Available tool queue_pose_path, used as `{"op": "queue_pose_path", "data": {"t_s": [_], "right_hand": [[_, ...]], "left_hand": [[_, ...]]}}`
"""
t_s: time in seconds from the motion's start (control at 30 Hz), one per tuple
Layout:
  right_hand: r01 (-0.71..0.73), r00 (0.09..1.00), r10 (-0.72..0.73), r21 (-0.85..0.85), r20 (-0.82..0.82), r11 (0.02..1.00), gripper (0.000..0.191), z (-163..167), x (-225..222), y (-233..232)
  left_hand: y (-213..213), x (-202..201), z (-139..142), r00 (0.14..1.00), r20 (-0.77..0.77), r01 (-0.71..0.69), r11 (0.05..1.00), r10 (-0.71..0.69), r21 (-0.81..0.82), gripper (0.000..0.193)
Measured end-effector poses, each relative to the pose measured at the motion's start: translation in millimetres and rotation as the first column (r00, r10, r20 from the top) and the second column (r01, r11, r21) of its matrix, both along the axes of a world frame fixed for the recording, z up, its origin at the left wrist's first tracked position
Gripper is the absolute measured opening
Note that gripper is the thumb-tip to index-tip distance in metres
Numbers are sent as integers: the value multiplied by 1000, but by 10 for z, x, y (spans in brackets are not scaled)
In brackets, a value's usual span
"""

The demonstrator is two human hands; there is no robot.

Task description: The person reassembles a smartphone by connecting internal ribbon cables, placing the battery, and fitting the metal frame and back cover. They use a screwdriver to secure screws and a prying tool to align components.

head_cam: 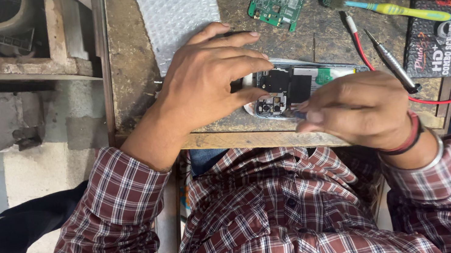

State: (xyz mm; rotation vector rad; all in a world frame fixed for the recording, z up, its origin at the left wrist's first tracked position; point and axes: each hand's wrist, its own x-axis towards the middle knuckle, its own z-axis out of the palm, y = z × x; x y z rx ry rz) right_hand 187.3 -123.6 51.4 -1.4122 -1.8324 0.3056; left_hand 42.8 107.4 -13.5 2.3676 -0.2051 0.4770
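We see the left hand (210, 76) arched, fingers curled down onto the opened phone (287, 88) at the bench's near edge. The right hand (358, 109), at its 5 o'clock, is closed (contents hidden). Open bench remains toward 12 o'clock, short of the green circuit board (277, 7).

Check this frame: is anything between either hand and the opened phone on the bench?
Nothing visible is. The left hand rests its fingers directly on the opened phone, and the right hand meets its near edge. The green circuit board, toothbrush and screwdriver lie off to the sides.
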Motion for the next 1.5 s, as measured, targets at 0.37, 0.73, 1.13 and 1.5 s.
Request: {"op": "queue_pose_path", "data": {"t_s": [0.37, 0.73, 1.13, 1.5], "right_hand": [[-33, 995, 28, -50, -93, 998, 27, -39, 21, -27], [11, 999, -10, 19, -41, 1000, 29, 27, -17, 57], [-8, 994, 7, -14, -110, 1000, 33, -59, -11, 38], [9, 994, -7, 20, -107, 1000, 30, -62, -4, 25]], "left_hand": [[6, 34, -54, 1000, -8, 10, 1000, -10, 8, 36], [31, 14, 64, 1000, -19, 1, 1000, -1, -7, 35], [20, 43, 25, 1000, -29, 1, 1000, -1, 14, 34], [29, 49, 75, 998, -55, -2, 1000, 4, 20, 35]]}}
